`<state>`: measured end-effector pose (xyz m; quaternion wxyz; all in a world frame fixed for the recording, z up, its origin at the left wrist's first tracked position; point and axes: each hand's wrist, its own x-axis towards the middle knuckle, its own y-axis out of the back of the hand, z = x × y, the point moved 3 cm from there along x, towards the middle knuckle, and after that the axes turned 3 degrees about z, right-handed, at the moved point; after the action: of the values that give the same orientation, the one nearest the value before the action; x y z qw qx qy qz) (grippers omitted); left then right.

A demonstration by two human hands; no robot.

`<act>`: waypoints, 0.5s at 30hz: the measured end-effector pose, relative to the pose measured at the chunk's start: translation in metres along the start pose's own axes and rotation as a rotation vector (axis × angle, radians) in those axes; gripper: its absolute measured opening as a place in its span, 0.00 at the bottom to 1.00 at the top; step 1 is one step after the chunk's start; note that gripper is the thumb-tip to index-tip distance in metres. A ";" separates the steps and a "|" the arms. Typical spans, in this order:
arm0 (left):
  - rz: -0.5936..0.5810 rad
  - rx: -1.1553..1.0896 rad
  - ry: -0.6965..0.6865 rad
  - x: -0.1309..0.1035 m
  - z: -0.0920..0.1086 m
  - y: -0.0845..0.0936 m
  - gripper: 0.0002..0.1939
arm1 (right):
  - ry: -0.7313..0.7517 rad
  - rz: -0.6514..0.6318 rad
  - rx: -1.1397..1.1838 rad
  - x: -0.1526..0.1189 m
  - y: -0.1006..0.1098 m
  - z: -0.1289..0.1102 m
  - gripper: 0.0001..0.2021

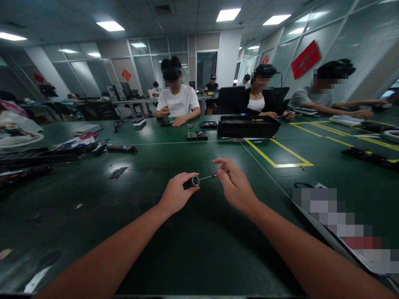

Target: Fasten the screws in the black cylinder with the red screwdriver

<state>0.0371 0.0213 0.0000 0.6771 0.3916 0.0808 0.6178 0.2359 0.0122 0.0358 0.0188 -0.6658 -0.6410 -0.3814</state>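
My left hand (178, 192) is closed around a black cylindrical part (190, 182), whose round end with a pale ring faces me and to the right. In my right hand (235, 182) is a thin screwdriver (213, 175) with a red collar and a metal shaft. The shaft points left, and its tip meets or nearly meets the ringed end of the cylinder; I cannot tell which. Most of the screwdriver's handle is hidden by my right fingers. Both hands are above the green tabletop (199, 249), near its middle.
A black bin (248, 126) and a hard drive with a green board (197, 135) stand ahead. Tools and a black rod (121, 148) lie left; a blurred-out screen or sheet (336, 228) is at right. Several people work across the table; yellow tape (277, 165) marks its surface.
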 end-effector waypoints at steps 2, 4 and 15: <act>-0.003 -0.003 -0.008 0.000 0.000 0.000 0.21 | -0.028 -0.002 0.010 0.000 0.001 0.000 0.14; -0.010 -0.001 -0.015 0.000 0.000 -0.001 0.21 | -0.059 0.011 -0.027 0.001 0.002 0.000 0.15; -0.021 0.059 -0.073 0.001 0.006 0.000 0.21 | -0.290 0.123 0.463 0.007 -0.010 0.021 0.11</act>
<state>0.0405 0.0201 0.0045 0.6744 0.4326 0.0784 0.5932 0.2368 0.0307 0.0199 0.1017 -0.7290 -0.6655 -0.1239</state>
